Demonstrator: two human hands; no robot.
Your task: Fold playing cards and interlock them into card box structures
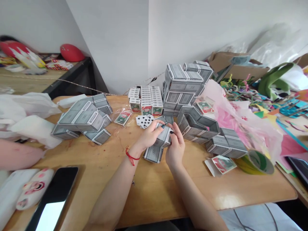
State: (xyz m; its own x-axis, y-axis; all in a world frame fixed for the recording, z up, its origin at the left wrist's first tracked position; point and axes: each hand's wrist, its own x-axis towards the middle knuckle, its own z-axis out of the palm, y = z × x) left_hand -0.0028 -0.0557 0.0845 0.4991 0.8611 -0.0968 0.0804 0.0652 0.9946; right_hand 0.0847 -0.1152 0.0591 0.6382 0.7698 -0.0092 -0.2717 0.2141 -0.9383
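Note:
Both my hands are closed on a small block built of grey-backed playing cards (pixel 160 141) at the middle of the wooden table (pixel 149 192). My left hand (pixel 149 136), with a red string at the wrist, grips its left side. My right hand (pixel 176 146) pinches its right end. Another part of this card piece (pixel 153 154) hangs below my hands. A fan of face-up spade cards (pixel 144 121) lies just behind my left hand.
Card-built blocks stand around: a heap (pixel 83 118) at left, a tall stack (pixel 185 85) behind, angled pieces (pixel 199 123) at right. Boxed decks (pixel 146 99) sit behind. A tape roll (pixel 257 162), pink plastic bag (pixel 231 118), phone (pixel 54 199) and another person's arm (pixel 16 154) border the area.

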